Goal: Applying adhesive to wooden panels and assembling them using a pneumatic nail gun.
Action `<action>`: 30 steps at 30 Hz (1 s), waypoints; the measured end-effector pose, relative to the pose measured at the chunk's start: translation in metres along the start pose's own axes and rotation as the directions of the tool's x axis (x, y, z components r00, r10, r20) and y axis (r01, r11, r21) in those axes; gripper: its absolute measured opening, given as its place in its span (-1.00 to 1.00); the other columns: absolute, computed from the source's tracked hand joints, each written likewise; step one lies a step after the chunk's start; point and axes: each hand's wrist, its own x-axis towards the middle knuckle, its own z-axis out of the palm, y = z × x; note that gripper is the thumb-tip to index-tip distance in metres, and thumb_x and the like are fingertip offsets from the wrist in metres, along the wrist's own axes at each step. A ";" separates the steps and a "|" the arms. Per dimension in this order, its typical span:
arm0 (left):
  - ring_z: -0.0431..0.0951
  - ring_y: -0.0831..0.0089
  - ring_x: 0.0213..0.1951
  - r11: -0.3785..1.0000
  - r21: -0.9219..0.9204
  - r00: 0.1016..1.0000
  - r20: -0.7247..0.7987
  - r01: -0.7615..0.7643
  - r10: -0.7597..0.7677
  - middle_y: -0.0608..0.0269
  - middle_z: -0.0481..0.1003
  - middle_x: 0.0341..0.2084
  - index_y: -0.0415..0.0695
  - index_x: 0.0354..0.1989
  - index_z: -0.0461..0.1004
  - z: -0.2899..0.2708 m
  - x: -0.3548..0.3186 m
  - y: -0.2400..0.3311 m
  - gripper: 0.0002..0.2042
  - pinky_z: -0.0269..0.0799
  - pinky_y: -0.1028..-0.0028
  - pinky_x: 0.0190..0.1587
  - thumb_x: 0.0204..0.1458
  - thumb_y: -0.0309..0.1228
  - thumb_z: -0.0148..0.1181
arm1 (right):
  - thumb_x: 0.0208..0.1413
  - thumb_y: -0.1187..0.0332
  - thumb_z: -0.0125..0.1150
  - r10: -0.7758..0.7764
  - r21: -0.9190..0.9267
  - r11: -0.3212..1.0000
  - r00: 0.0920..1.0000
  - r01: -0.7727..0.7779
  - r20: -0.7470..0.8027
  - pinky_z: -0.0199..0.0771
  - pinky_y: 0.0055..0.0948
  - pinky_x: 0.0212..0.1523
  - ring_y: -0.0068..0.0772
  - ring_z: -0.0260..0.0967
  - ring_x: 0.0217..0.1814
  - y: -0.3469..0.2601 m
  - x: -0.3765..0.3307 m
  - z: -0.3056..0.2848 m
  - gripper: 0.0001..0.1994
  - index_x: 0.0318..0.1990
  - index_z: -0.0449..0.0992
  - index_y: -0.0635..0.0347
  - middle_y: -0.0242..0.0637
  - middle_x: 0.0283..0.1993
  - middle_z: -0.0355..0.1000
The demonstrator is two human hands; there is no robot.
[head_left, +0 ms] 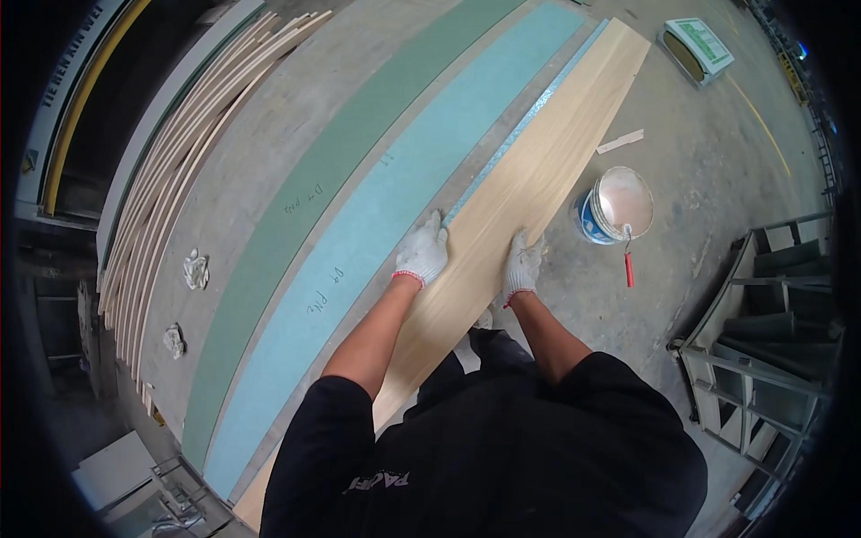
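A long wood-grain panel (529, 161) runs from the lower left to the far right, passing in front of me. My left hand (423, 247), in a white knit glove with a red cuff, holds its left edge. Gloved the same way, my right hand (523, 262) grips the opposite edge, thumb on the top face. Some of its fingers are hidden. Along the panel's left side shows a narrow strip of a shiny blue board (516, 125) beneath it. My torso covers part of the panel's near end.
A light-blue board (430, 152) and a green board (332, 161) lie to the left, beyond them stacked wooden strips (193, 148). At right stand a paint bucket (619, 202), a red-handled roller (630, 264), a thin offcut (621, 141), a box (695, 49) and a metal rack (753, 359).
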 end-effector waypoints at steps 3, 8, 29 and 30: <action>0.43 -0.11 0.18 0.998 0.059 1.000 0.012 0.006 -0.007 -0.16 0.39 0.21 -0.23 0.38 0.23 0.001 0.000 0.001 -0.47 0.34 0.11 0.25 0.27 -0.27 -0.12 | 0.39 0.14 0.00 -0.033 -0.046 0.998 0.999 0.033 0.008 0.25 -0.22 0.32 0.00 0.30 0.34 0.009 0.005 0.002 -0.35 0.45 0.00 0.36 0.14 0.32 0.31; 0.44 -0.12 0.17 0.998 0.064 0.999 0.027 -0.025 0.023 -0.17 0.40 0.20 -0.23 0.38 0.22 -0.003 0.002 -0.001 -0.48 0.34 0.08 0.23 0.28 -0.25 -0.13 | 0.39 0.13 -0.01 -0.014 -0.072 0.997 1.000 0.016 0.026 0.24 -0.20 0.33 0.05 0.29 0.35 0.016 0.009 0.005 -0.33 0.47 -0.05 0.33 0.20 0.33 0.29; 0.48 -0.01 0.16 0.974 -0.218 0.997 -0.012 0.068 -0.072 -0.23 0.41 0.19 -0.23 0.43 0.15 -0.027 0.011 -0.007 -0.42 0.35 0.26 0.20 0.29 -0.20 -0.09 | 0.32 -0.05 0.05 0.065 -0.239 0.969 0.998 -0.062 0.004 0.19 -0.19 0.38 0.13 0.20 0.44 0.005 0.012 -0.002 -0.19 0.48 -0.04 0.38 0.30 0.40 0.18; 0.56 0.11 0.07 0.954 -0.293 0.987 -0.124 0.059 -0.099 -0.20 0.48 0.13 -0.23 0.43 0.14 -0.030 0.015 -0.031 -0.42 0.42 0.31 0.11 0.29 -0.20 -0.07 | 0.30 -0.08 0.06 0.152 -0.231 0.962 0.988 -0.147 0.004 0.21 -0.17 0.37 0.17 0.21 0.42 -0.001 0.012 -0.006 -0.17 0.47 -0.03 0.41 0.31 0.38 0.21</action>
